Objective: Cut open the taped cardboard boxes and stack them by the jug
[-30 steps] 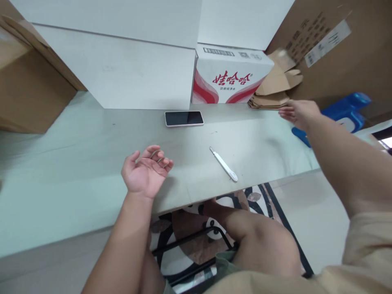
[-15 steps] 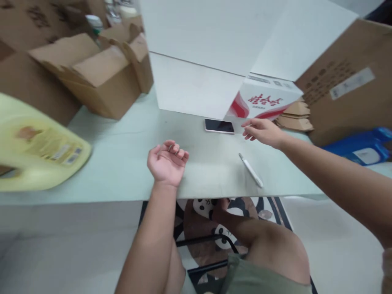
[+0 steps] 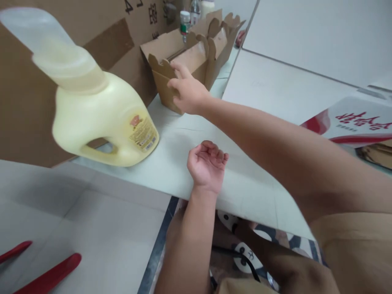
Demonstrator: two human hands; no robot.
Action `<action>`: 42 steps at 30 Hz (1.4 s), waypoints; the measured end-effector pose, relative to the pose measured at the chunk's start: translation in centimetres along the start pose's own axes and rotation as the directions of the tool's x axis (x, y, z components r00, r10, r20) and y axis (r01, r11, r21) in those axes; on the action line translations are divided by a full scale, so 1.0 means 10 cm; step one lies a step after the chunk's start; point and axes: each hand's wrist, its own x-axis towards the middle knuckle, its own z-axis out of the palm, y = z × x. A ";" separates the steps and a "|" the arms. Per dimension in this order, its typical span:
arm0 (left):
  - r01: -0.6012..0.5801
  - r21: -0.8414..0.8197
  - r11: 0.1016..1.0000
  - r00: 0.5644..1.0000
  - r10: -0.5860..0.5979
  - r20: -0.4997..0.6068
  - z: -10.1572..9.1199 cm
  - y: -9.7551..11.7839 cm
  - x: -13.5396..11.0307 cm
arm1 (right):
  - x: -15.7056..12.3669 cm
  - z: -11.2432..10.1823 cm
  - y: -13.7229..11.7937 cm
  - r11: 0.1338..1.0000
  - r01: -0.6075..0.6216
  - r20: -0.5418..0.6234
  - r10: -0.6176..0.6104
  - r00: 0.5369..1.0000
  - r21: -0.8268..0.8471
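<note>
My right hand (image 3: pixel 190 93) reaches across to the left, in front of a brown cardboard box (image 3: pixel 196 61) with raised flaps. Its fingers are spread with nothing held, and I cannot tell whether they touch the cardboard. On the table's pale green top (image 3: pixel 245 192) rests my left hand (image 3: pixel 208 166), palm up and fingers loosely curled, holding nothing. A big pale yellow jug (image 3: pixel 107 102) with a handle stands tilted in the view, left of both hands. The phone and the white pen-shaped tool are not visible now.
Large cardboard (image 3: pixel 119 41) rises behind the jug. Small bottles (image 3: pixel 185 22) stand behind the open box. White panels (image 3: pixel 275 77) and a white-and-red carton (image 3: pixel 361 118) are on the right. Red pointed parts (image 3: pixel 55 271) show over the floor at lower left.
My view has swung left. My right hand has gone from beside the phone to the cardboard box, crossing over the table. My left hand keeps its palm-up pose.
</note>
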 end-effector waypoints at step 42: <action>-0.485 0.662 0.571 0.683 0.720 -0.121 -0.16 -0.12 0.07 | -3.36 -0.29 -0.07 0.895 -0.238 -0.504 0.415 0.757 0.378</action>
